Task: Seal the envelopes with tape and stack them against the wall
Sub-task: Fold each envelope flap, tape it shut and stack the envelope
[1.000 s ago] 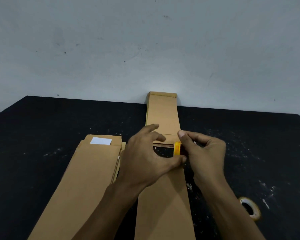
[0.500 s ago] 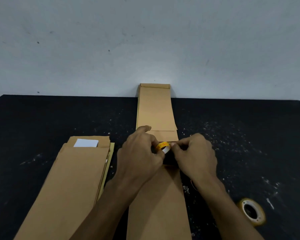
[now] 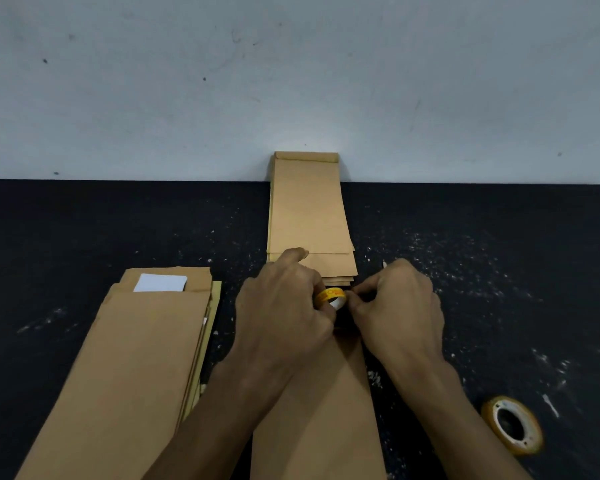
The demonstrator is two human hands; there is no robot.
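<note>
A pile (image 3: 132, 368) of brown envelopes lies at about 8 o'clock on the black tabletop (image 3: 66, 230), and a white slip (image 3: 160, 283) shows at the open mouth of the top one. Just right of the pile, at 6 o'clock, a single envelope (image 3: 321, 420) runs lengthwise away from the person, its far end hidden under both hands. The left hand (image 3: 284, 306) curls round a small yellow tape roll (image 3: 330, 296), with its forefinger pointing toward 12 o'clock. The right hand (image 3: 399, 310) sits just beside it, thumb and fingertips pinching at the roll's right edge; whether they hold a tape end I cannot tell. Beyond the hands, at 12 o'clock, a stack (image 3: 309, 216) of envelopes reaches back to the pale wall (image 3: 291, 81), its far end touching it. At 4 o'clock, well apart from the hands, a second tape roll (image 3: 511, 429) lies flat on the tabletop among white specks.
</note>
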